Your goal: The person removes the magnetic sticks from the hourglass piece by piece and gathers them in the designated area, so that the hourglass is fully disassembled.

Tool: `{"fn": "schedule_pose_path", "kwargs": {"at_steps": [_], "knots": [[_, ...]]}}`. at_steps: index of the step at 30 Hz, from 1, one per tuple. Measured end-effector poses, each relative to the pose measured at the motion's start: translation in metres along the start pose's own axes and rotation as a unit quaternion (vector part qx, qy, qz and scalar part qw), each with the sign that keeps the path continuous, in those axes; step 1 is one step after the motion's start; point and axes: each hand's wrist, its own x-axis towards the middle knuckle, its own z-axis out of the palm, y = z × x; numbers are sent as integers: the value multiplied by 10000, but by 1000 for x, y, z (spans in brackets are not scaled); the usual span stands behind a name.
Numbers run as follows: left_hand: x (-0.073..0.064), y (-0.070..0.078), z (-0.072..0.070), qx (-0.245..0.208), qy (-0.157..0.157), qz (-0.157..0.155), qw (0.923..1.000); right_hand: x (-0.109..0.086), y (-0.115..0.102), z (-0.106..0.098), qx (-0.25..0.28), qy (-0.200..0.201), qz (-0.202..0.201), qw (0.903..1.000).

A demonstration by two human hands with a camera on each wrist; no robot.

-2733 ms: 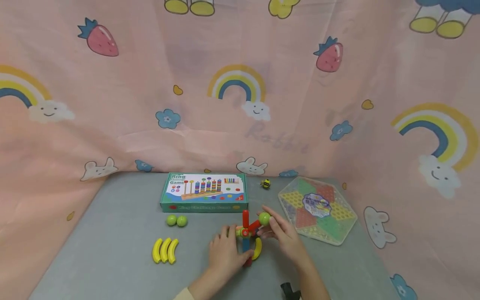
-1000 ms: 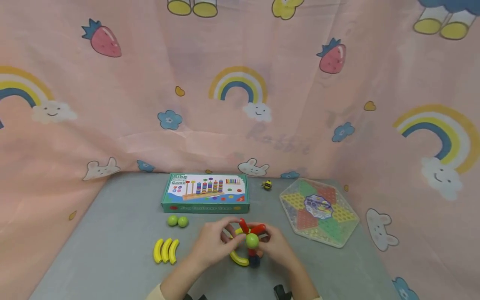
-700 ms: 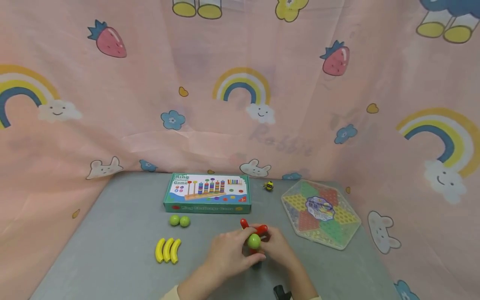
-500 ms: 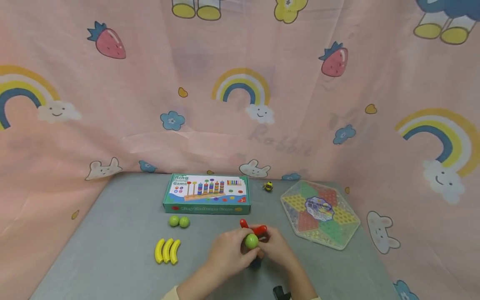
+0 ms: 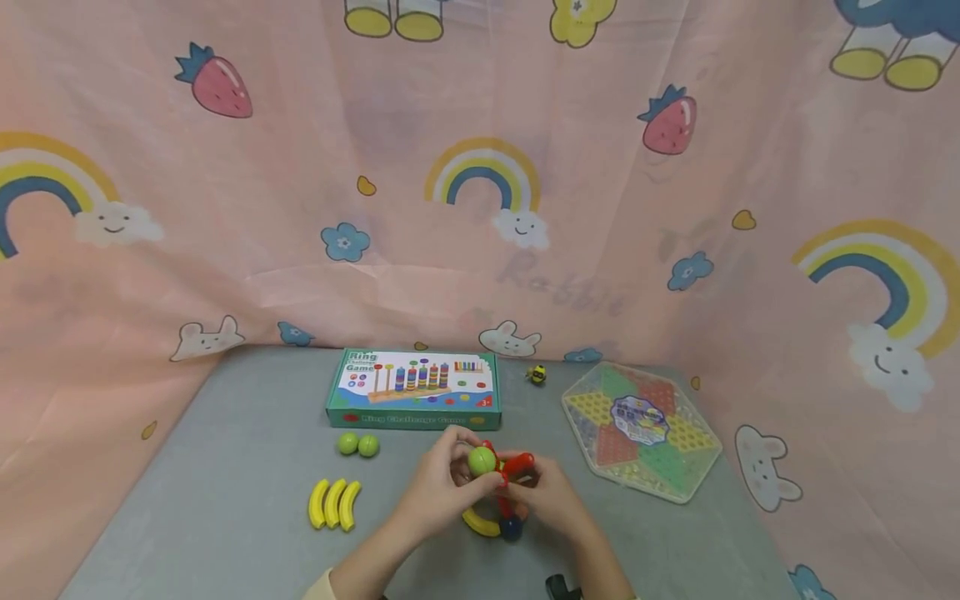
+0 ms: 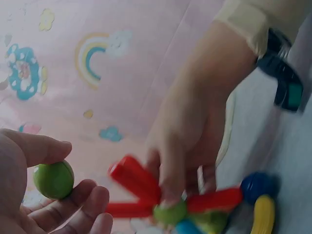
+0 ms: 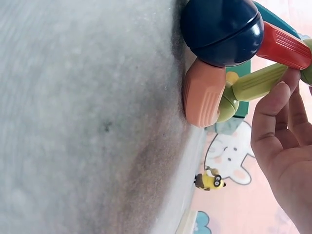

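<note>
My left hand point(image 5: 435, 487) pinches a green ball point(image 6: 54, 179) between thumb and fingers. In the left wrist view the ball is apart from the toy structure beside it. My right hand point(image 5: 558, 504) grips that structure, thumb and fingertips at a green joint ball point(image 6: 169, 212) and the red rods point(image 5: 519, 465) around it. One red rod points toward the head camera, its end bare. Lower in the structure are a dark blue ball point(image 7: 222, 31), an orange block point(image 7: 204, 92), a light green rod point(image 7: 258, 83) and a yellow curved piece point(image 5: 482, 523). The hands partly hide it in the head view.
To the left lie two green balls point(image 5: 357, 445) and three yellow curved pieces point(image 5: 334, 504). Behind stand a ring game box point(image 5: 414, 389) and a small bee figure point(image 5: 536, 375). A hexagonal Chinese checkers box point(image 5: 641, 429) lies right, on the grey table point(image 5: 225, 500).
The green ball was on the outward-pointing red rod between both hands. My left hand has drawn it off and moved it up and left. My right hand stays on the structure.
</note>
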Motion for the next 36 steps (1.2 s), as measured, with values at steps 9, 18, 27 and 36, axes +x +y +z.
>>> {"fn": "schedule_pose_path", "kwargs": {"at_steps": [9,18,27,36], "knots": [[12,-34,-45,2217,1182,581,9662,1,0,-1,84,47,400,9992],[32,-103,-94,3824,1433,-98,9128,4,-5,0,9,47,393,9992],[26,-111,-99,4404,1141,-600,8885,4,-3,2,-168,56,30,9998],[25,-124,-97,4391,1012,-561,8909,-10,-6,-7,-67,390,125,9991]]}}
